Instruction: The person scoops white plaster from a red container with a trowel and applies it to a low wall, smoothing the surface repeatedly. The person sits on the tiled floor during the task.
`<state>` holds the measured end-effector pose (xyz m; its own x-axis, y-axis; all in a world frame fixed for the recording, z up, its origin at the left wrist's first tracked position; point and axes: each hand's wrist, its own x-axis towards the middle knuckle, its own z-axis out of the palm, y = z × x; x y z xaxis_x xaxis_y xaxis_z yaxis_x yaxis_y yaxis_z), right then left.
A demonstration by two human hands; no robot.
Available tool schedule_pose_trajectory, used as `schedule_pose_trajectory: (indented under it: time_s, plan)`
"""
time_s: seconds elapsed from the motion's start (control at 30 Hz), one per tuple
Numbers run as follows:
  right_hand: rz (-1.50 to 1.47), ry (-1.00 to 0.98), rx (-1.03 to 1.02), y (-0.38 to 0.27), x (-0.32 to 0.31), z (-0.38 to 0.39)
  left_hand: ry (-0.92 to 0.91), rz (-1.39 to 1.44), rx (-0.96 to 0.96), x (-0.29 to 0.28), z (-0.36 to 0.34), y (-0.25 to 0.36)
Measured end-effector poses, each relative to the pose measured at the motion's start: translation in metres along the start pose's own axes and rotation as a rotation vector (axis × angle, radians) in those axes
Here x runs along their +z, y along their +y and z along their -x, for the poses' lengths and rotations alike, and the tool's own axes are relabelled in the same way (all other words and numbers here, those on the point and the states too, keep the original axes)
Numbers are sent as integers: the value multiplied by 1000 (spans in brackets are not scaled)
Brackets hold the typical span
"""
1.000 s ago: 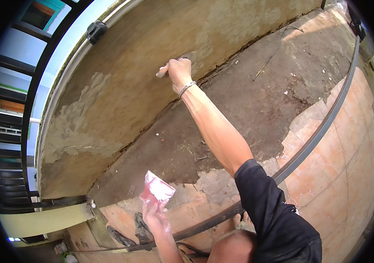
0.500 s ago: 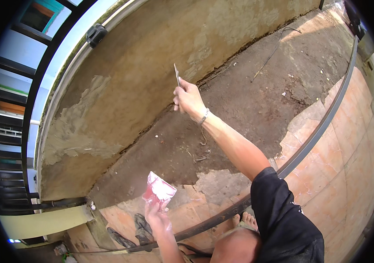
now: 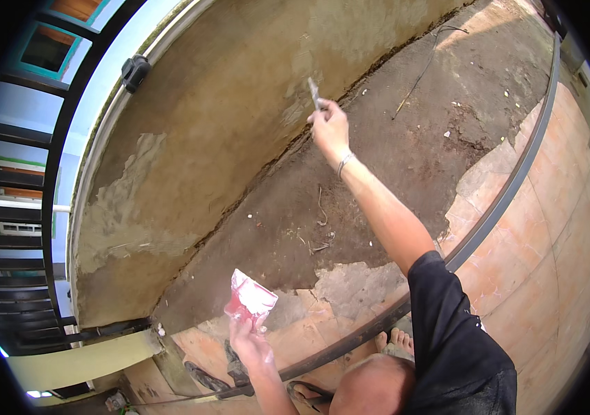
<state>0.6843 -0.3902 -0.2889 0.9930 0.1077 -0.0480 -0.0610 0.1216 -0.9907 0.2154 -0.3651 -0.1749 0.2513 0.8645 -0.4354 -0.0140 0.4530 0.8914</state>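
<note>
Blade (image 3: 314, 90) in right hand (image 3: 331, 131), farther right than before, near wall (image 3: 232, 111)

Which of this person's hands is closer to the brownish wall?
Right. The right hand is out close to the wall, holding a thin tool; the left hand is well back from it, holding a pink, white-smeared piece.

Head view: left fisheye, head-worn, close range, facing down and ahead over left hand (image 3: 248, 342) and right hand (image 3: 331, 131); wall (image 3: 226, 117) upper left, tiled floor (image 3: 509, 256) lower right.
</note>
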Motion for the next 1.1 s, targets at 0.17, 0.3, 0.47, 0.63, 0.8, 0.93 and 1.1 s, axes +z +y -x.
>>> schedule_pose_trajectory:
  time_s: [0.17,0.3,0.47,0.63,0.8,0.93,1.1]
  plan:
    - [-45,98,-20,7,27,-23,21,-19,-7,-8,4,3]
    - [-15,-212,-11,56,55,73,-22,-18,-20,-1,5,0]
    - [-231,188,53,60,44,48,-22,-41,43,1,7,14]
    - [-285,-36,119,54,81,51,25,-48,49,-3,12,23]
    - [-263,101,248,53,81,70,6,-38,47,-4,16,19]
    - [-625,7,285,16,87,56,19,-10,79,-10,19,19]
    - [-549,-329,385,-4,80,82,39,20,33,-11,14,13]
